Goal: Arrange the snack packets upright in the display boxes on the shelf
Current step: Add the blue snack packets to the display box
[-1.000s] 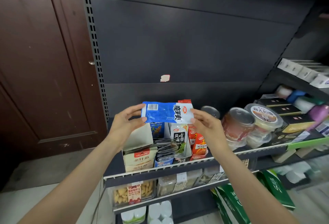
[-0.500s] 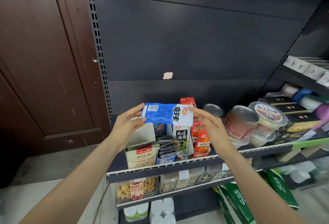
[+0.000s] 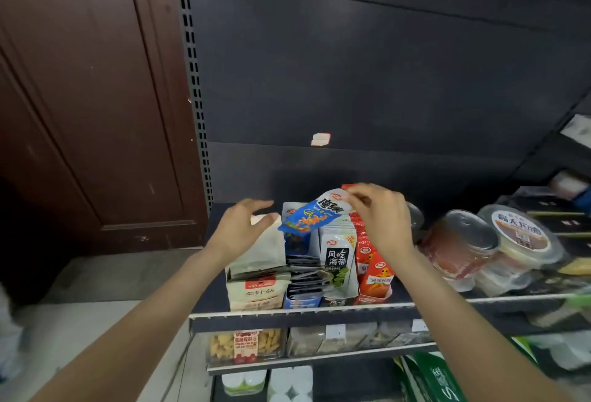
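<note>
- Blue snack packet (image 3: 311, 214) tilts above the display boxes (image 3: 339, 296) on the shelf (image 3: 300, 313), pinched at its top corner by our right hand (image 3: 382, 221).
- Our left hand (image 3: 238, 229) hovers beside it, fingers spread, touching the beige box flap (image 3: 267, 246).

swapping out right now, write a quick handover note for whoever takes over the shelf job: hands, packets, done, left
Right hand: pinches the top edge of the blue packet, which hangs tilted above the boxes.
Left hand: open, fingers spread, by the flap of the beige box; contact unclear.
Done: the black-and-white packets and orange packets stand upright in their boxes.
Left: stand the blue packet in the blue box, whose dark packets lie slumped and look to need straightening.
</note>
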Demonstrator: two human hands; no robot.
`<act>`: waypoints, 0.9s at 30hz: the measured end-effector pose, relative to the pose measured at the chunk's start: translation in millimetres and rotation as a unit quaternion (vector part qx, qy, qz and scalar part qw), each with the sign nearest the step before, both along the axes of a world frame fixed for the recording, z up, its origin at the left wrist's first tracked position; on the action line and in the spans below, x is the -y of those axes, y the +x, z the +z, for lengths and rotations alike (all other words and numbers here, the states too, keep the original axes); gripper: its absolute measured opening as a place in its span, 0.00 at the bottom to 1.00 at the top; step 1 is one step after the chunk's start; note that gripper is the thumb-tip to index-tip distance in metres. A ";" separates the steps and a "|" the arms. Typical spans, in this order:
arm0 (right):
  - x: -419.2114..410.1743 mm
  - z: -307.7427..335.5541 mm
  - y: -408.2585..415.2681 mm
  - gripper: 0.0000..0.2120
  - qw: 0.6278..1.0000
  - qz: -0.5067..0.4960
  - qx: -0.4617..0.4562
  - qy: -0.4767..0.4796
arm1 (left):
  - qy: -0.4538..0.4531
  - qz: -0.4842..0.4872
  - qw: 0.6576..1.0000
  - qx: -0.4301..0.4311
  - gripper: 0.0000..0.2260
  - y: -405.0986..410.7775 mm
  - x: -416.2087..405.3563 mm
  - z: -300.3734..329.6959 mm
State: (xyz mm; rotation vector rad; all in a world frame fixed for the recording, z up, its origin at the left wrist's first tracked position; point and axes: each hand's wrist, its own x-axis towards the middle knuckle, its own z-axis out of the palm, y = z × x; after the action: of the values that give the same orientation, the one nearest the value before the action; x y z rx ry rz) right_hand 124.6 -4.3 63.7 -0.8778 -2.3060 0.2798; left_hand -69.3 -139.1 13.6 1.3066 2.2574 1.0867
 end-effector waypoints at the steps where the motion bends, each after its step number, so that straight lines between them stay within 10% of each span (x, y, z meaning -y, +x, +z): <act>1: -4.6 -0.9 -2.9 0.06 1.000 -0.001 0.021 0.003 | -0.026 -0.019 0.999 -0.032 0.22 -3.6 0.4 -3.5; 8: -29.7 -3.5 -22.8 0.08 0.995 0.040 0.091 -0.009 | -0.206 -0.117 0.960 -0.151 0.52 -10.5 4.8 -13.7; 27: -26.0 -46.6 -81.1 0.15 0.953 0.126 0.275 0.024 | -0.215 -0.136 0.952 -0.170 0.45 -11.1 5.4 -13.0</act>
State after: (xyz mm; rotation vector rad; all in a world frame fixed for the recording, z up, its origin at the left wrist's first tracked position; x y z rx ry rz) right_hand 43.5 21.7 17.1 -0.6942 -2.9374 0.0897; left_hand -80.4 -144.5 0.6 1.6322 2.2719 0.2641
